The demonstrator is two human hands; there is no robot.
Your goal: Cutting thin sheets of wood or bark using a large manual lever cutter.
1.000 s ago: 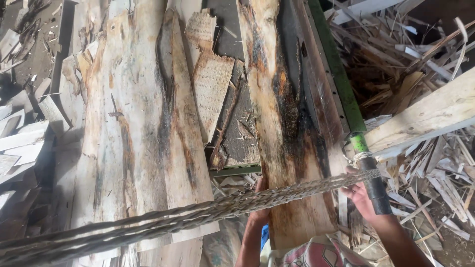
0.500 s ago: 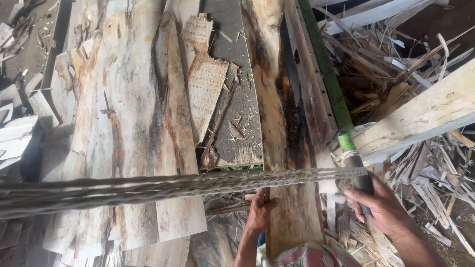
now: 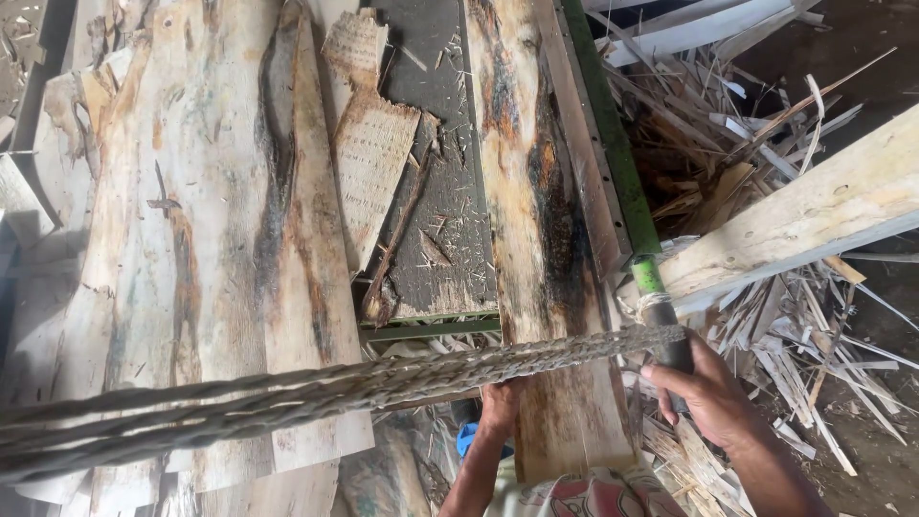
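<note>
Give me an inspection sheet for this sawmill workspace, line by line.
Surface: dark, sawdust-strewn bench top with a green metal rail.
Job's things: long bark-edged plank lying lengthwise; green-and-dark lever handle.
Clutter: broken pale slab pieces on the bench.
Grips: left hand presses the plank's near end; right hand wraps the handle.
Cables: twisted grey rope stretched across the view, ending tied at the handle.
Surroundings: wide pale boards left; splintered offcut heap and a pale beam right.
</note>
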